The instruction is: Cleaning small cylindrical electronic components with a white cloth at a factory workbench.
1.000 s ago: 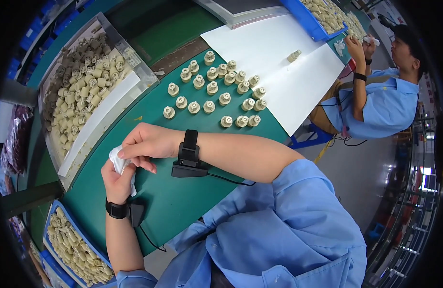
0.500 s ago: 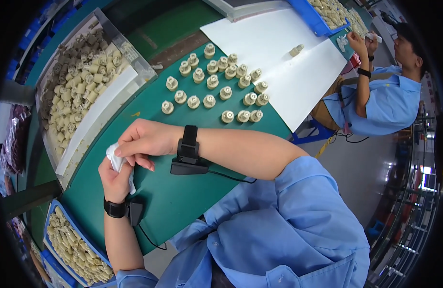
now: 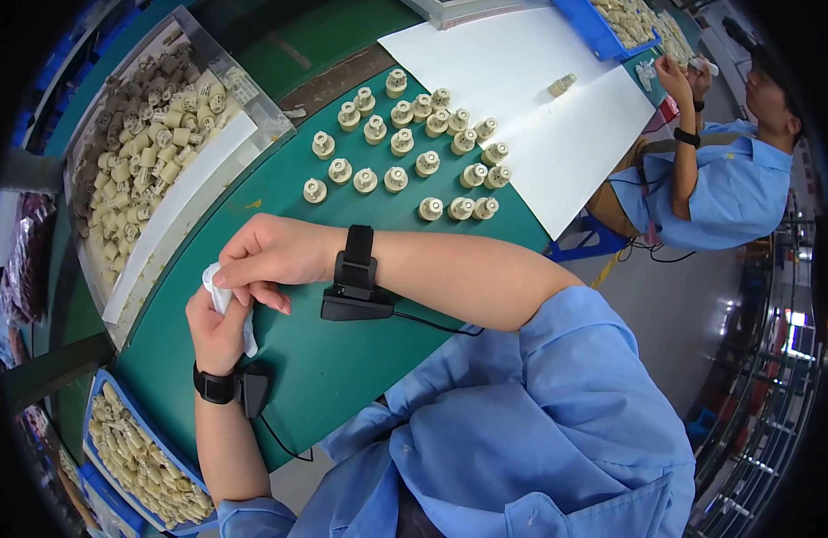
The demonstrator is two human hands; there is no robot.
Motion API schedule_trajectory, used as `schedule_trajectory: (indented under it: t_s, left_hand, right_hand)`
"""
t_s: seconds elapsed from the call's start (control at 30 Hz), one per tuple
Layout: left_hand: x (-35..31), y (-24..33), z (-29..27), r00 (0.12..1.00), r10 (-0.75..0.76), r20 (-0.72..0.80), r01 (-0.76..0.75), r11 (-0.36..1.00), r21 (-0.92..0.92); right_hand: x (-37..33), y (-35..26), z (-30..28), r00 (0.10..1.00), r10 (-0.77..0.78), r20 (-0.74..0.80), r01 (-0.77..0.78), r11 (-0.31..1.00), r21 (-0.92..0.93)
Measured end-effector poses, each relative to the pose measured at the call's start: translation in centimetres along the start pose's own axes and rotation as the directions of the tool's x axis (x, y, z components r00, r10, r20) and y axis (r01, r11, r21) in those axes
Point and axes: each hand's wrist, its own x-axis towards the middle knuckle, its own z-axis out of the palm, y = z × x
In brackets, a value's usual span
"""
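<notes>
My left hand (image 3: 215,330) is closed around a crumpled white cloth (image 3: 218,294), whose tail hangs out below the fingers. Just above it, my right hand (image 3: 272,258) pinches the top of the same cloth between thumb and fingers. Whether anything is wrapped inside the cloth is hidden. Both hands are together over the left part of the green table (image 3: 342,359). Beyond my right forearm, several cream fittings with metal tops (image 3: 365,180) stand upright in loose rows.
At the left, a grey-walled bin (image 3: 176,193) holds a heap of cream and greyish fittings. A blue crate of cream parts (image 3: 145,466) sits at the lower left. One fitting (image 3: 562,85) lies on a white sheet (image 3: 522,54). A co-worker (image 3: 728,170) sits at the right near another blue crate (image 3: 602,31).
Both hands keep their grip on the cloth and have barely moved. The view has shifted slightly, so the table and fittings appear a little displaced.
</notes>
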Motion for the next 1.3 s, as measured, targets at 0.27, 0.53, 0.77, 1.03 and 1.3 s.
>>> schedule_trajectory:
  t_s: [0.27, 0.53, 0.77, 1.03, 1.3]
  left_hand:
    - [-0.1, -0.4, 0.1, 1.0, 0.02, 0.003, -0.02, 1.0, 0.024]
    - [0.2, -0.6, -0.1, 1.0, -0.005, -0.003, 0.005, 0.999, -0.032]
    - [0.2, 0.7, 0.6, 1.0, 0.004, -0.023, -0.004, 1.0, 0.006]
    - [0.4, 0.4, 0.5, 1.0, 0.02, -0.002, -0.019, 0.994, 0.104]
    - [0.4, -0.2, 0.5, 0.999, 0.033, 0.01, -0.034, 0.996, 0.086]
  right_hand:
    - [0.2, 0.1, -0.1, 1.0, 0.009, -0.004, -0.009, 1.0, -0.013]
    - [-0.6, -0.8, 0.8, 0.998, -0.057, -0.036, 0.054, 0.994, -0.09]
    - [-9.4, -8.0, 6.7, 0.895, -0.438, 0.08, 0.404, 0.725, -0.558]
    - [-25.7, -13.0, -5.1, 0.224, -0.703, -0.675, 0.051, 0.7, -0.713]
    - [-29.8, -12.2, -14.2, 0.061, -0.136, -0.989, -0.252, 0.956, -0.147]
